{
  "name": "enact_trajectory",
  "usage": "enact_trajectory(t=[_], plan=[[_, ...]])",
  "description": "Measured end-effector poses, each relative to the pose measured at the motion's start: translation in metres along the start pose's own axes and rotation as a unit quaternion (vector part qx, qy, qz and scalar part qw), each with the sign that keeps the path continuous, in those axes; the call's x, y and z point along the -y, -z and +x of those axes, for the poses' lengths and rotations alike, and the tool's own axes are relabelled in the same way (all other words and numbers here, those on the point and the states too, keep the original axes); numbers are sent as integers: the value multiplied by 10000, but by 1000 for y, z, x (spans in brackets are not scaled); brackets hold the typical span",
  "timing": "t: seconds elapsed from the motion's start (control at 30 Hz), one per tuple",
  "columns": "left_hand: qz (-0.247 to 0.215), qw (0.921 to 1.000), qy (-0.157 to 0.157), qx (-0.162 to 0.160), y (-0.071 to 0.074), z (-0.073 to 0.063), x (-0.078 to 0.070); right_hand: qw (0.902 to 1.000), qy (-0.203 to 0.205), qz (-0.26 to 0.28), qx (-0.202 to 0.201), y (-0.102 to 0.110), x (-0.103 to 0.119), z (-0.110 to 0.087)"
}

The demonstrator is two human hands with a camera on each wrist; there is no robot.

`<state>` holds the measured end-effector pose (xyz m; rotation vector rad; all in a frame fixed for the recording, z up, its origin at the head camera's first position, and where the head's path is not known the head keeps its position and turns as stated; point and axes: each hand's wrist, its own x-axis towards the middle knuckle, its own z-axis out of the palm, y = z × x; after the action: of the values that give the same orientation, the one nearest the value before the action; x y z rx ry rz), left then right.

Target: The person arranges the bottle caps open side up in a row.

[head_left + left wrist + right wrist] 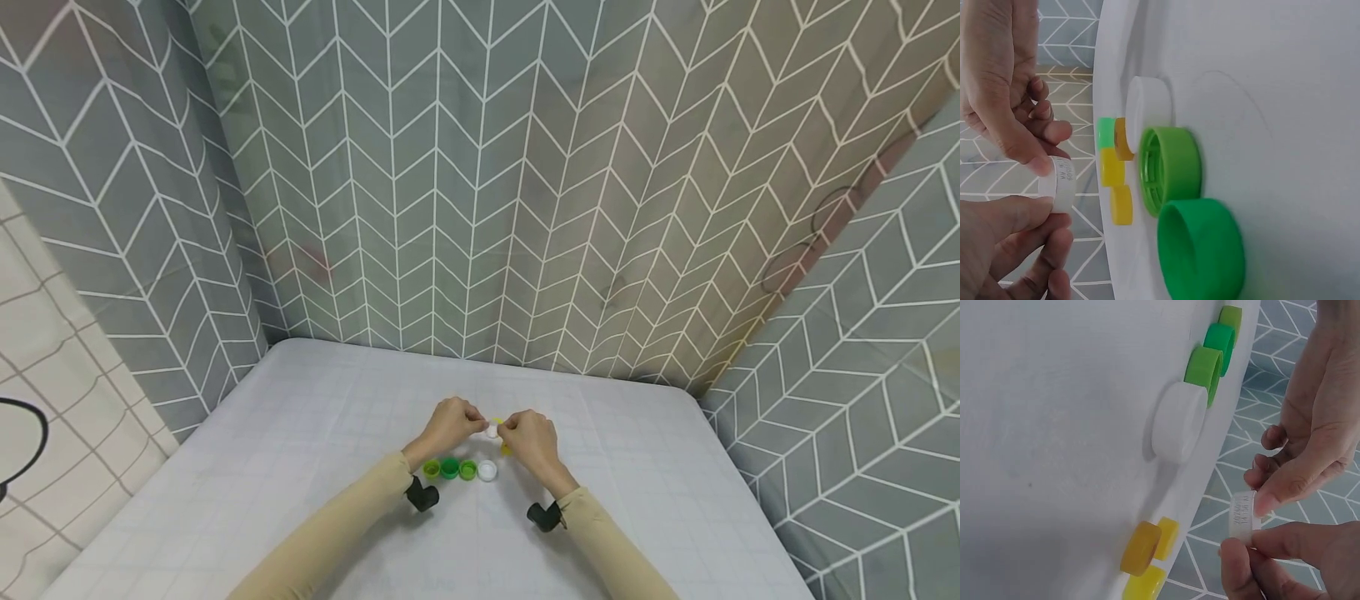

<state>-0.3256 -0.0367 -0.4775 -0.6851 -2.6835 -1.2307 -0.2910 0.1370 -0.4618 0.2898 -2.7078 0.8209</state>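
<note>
Grip closed from both sides: pinching printed white bottle cap (pixel 1243 515) by fingertips of left hand (pixel 450 422) and right hand (pixel 531 437). Held above table (pixel 637 467), near yellow caps (pixel 1112 167), beyond row of green caps (pixel 450 468) and larger white cap (pixel 1179 422). Could slip and roll if squeezed unevenly; could scatter yellow caps if lowered carelessly.

Held white cap (pixel 492 432) (head view) part-hidden
</note>
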Motion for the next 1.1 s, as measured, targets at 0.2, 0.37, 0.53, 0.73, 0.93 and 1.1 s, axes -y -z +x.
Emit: enact_trajectory(t=[0.2, 0.37, 0.53, 0.73, 0.93, 1.1], plan=[[185, 9998, 79, 6, -1, 3, -7, 9996, -111, -258, 45, 6, 1, 0], [306, 9994, 105, 90, -4, 5, -11, 9986, -177, -472, 124, 11, -1, -3], [230, 9995, 12, 238, -11, 4, -13, 9970, -218, -650, 370, 19, -2, -8], [208, 9987, -14, 456, -21, 3, -12, 9937, -221, -832, 721, 29, -3, -13], [193, 9964, 120, 821, -28, 1, -12, 9866, -406, -886, 1308, 33, -5, -19], [90, 9930, 126, 1173, -32, -2, -11, 9785, -540, -978, 1732, 32, -6, -22]])
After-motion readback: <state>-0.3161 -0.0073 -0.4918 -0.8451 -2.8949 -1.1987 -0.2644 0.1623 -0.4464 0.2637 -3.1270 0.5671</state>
